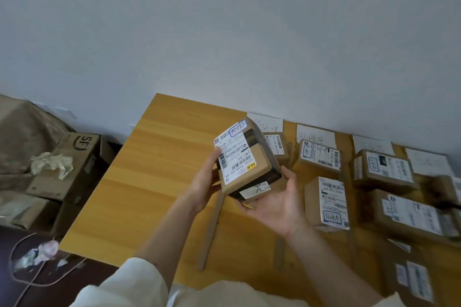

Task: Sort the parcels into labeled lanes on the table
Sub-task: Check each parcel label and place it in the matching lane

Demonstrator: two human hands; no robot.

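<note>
I hold a small brown cardboard parcel (pixel 247 162) with black tape and a white shipping label above the wooden table (pixel 154 182). My left hand (pixel 205 182) grips its left side, thumb on the label. My right hand (pixel 274 204) cups it from below and the right. Handwritten paper lane labels (pixel 268 123) (pixel 315 136) lie along the wall edge. Cardboard strips (pixel 210 229) (pixel 279 252) divide the lanes. Sorted parcels sit in the lanes: one (pixel 277 144) behind the held box, two (pixel 319 154) (pixel 326 203) in the neighbouring lane.
More labelled parcels (pixel 384 169) (pixel 409 214) (pixel 411 276) crowd the table's right side. Left of the table, stacked cardboard boxes (pixel 72 164) with crumpled paper (pixel 51 163) stand on the floor, and a cable (pixel 32 269) loops over the dark floor. A white wall runs behind.
</note>
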